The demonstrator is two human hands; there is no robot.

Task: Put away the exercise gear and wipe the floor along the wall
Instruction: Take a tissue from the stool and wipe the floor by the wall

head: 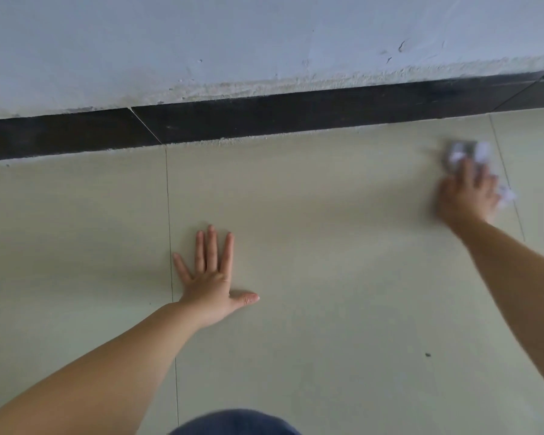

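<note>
My right hand [467, 193] holds a crumpled white tissue [464, 152] against the beige tiled floor [327, 262] at the far right, a short way from the black skirting [264, 117]. Hand and tissue are blurred, so the exact hold of the fingers is hard to make out. My left hand [209, 277] lies flat on the floor near the middle, fingers straight and spread, thumb out to the right, holding nothing.
A white painted wall [233, 42] with a rough, chipped lower edge rises above the skirting. Thin tile joints run across the floor. A small dark speck [427, 355] lies on the tile at the right. My knee in blue cloth [236, 423] shows at the bottom edge.
</note>
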